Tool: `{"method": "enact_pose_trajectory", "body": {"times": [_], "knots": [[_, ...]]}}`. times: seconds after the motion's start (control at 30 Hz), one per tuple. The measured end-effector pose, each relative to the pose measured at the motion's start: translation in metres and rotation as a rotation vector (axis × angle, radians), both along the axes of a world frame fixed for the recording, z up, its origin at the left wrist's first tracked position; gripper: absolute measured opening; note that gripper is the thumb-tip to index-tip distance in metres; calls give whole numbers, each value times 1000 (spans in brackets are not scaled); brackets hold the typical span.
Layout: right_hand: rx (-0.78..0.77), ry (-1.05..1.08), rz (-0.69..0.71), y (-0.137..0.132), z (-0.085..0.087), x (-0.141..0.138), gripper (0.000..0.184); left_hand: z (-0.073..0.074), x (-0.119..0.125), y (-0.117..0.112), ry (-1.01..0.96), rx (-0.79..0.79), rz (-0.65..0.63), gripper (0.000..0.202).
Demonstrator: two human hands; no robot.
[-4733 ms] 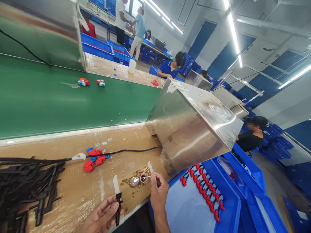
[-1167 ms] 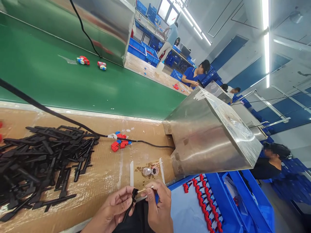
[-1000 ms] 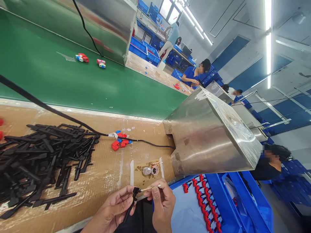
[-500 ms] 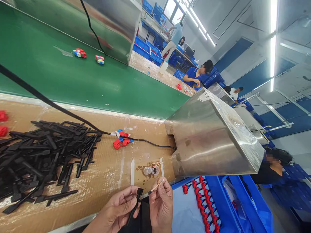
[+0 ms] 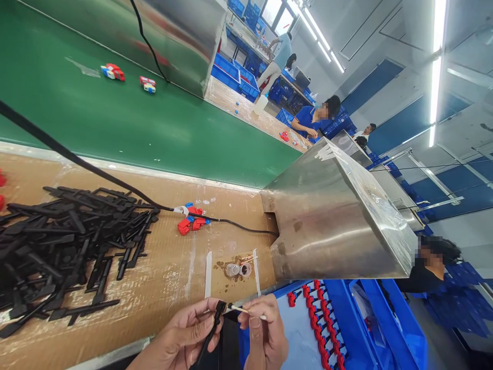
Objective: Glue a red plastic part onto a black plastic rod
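Black strips (image 5: 57,246) are lying heaped at the left on the brown counter (image 5: 165,288), under the green belt (image 5: 115,118). At bottom centre the left hand (image 5: 185,339) is pinching one black strip (image 5: 213,324) in a closed grip; the right hand (image 5: 265,336) is gripping a swab (image 5: 246,310), its tip touching the strip's top. A steel hood (image 5: 335,221) and blue bins (image 5: 365,329) are filling the right.

Left of the metal chute (image 5: 331,221), a heap of plastic strips (image 5: 65,246) lies on the workbench (image 5: 169,277). Two small cups (image 5: 239,269), possibly holding liquid, sit just before the chute's mouth, the conveyor belt (image 5: 134,118) runs behind it, and a bin (image 5: 370,329) lies below its right end.
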State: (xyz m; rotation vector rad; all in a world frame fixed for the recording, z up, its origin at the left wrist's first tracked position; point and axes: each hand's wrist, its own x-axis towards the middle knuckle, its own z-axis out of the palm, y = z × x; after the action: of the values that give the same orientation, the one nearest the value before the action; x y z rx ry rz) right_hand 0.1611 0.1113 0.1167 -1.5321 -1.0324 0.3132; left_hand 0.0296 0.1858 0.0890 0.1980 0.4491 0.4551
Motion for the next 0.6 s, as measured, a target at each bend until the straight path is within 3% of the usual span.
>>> {"method": "enact_pose_trajectory", "body": {"times": [0.13, 0.4, 0.6], "knots": [[-53, -232, 46, -6, 4, -2, 24, 4, 0, 0, -13, -68, 12, 46], [-97, -362, 110, -4, 11, -4, 22, 14, -2, 1, -12, -82, 28, 41], [-149, -511, 126, -9, 11, -2, 19, 13, -1, 2, 8, -95, 20, 43]]}}
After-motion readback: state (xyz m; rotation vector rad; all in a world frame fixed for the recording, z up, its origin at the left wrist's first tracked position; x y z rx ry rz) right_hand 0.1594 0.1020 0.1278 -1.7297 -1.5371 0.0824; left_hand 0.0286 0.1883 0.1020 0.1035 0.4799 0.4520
